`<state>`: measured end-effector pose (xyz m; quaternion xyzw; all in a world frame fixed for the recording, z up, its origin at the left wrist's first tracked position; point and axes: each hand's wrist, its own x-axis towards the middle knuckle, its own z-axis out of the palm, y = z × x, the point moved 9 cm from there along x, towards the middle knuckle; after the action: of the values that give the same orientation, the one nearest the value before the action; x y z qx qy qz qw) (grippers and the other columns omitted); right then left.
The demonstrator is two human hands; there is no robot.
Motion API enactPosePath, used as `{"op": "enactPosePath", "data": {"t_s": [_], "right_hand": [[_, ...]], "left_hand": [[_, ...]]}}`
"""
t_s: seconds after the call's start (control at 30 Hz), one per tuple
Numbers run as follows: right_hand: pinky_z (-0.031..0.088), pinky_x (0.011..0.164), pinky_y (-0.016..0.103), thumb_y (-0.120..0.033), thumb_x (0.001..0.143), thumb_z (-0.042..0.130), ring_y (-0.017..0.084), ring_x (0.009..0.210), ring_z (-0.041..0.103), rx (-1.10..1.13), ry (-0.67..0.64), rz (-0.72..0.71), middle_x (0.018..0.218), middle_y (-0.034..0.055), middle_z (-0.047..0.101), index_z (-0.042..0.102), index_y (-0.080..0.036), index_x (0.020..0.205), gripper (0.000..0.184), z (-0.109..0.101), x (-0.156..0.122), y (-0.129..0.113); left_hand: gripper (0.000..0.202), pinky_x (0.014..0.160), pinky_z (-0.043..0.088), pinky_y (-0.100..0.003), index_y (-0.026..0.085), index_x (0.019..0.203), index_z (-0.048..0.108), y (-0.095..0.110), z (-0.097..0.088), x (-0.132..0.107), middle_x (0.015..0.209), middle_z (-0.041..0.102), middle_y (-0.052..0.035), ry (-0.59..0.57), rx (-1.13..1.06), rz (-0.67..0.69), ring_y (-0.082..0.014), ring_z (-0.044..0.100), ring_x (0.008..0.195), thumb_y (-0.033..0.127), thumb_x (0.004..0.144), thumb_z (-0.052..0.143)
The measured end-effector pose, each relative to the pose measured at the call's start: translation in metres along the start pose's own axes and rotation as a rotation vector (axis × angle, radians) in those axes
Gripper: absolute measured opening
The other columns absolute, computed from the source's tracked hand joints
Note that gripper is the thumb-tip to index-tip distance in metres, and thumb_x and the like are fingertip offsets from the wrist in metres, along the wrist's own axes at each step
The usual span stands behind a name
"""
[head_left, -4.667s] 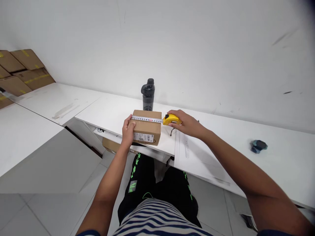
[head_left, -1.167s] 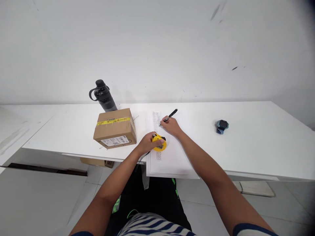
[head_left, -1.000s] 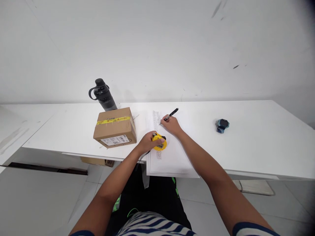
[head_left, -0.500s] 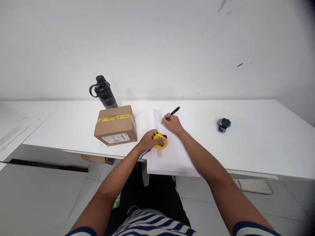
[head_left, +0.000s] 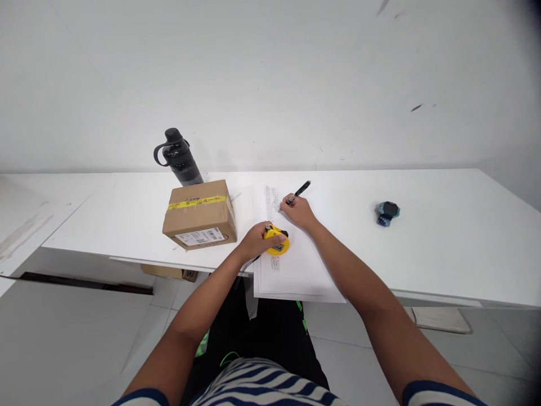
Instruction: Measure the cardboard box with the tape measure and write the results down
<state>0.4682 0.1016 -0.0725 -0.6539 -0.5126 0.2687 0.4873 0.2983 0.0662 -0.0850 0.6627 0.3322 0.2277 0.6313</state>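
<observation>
My left hand [head_left: 255,242] is closed around a yellow tape measure [head_left: 279,248] with black trim, its thumb across the case. The tape measure is over the lower part of the white paper sheets [head_left: 300,276], covering some of the writing. A dark wrist strap hangs from below that hand. In my right hand [head_left: 298,211] is a black pen [head_left: 301,189], gripped near its tip, with the tip at the paper beside a column of small handwriting [head_left: 273,203]. The sheets overhang the front table edge.
A taped cardboard box [head_left: 200,211] with a shipping label stands left of the paper. Behind it is a dark water bottle [head_left: 181,158]. A blue-green wristwatch [head_left: 387,211] lies on the white table [head_left: 443,237] at right, with a wall behind.
The whole view has shifted very slightly. Both hands keep their grips on the tape measure and the pen, with no clear movement across the paper.
</observation>
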Motion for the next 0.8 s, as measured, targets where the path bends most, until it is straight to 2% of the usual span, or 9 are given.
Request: {"op": "enactPosePath", "data": {"t_s": [0.43, 0.8], "right_hand": [[0.039, 0.059, 0.03, -0.03, 0.071, 0.058, 0.016, 0.058, 0.049, -0.04, 0.068, 0.021, 0.058, -0.0034, 0.053, 0.055, -0.023, 0.07, 0.008, -0.0067, 0.0003, 0.0021], [0.04, 0.059, 0.029, -0.032, 0.073, 0.058, 0.015, 0.057, 0.049, -0.046, 0.001, -0.002, 0.058, -0.004, 0.053, 0.055, -0.023, 0.072, 0.01, 0.0016, 0.0016, 0.0079]], "left_hand": [[0.044, 0.059, 0.039, -0.022, 0.017, 0.08, 0.052, 0.0006, 0.0004, 0.0006, 0.071, 0.051, 0.0032, 0.003, 0.016, 0.0, -0.0088, 0.049, 0.063, 0.049, 0.068, 0.08], [0.044, 0.06, 0.04, -0.023, 0.017, 0.081, 0.052, 0.0009, 0.0017, -0.0008, 0.074, 0.054, 0.0018, -0.012, -0.004, 0.01, -0.0099, 0.052, 0.064, 0.05, 0.069, 0.079]]}}
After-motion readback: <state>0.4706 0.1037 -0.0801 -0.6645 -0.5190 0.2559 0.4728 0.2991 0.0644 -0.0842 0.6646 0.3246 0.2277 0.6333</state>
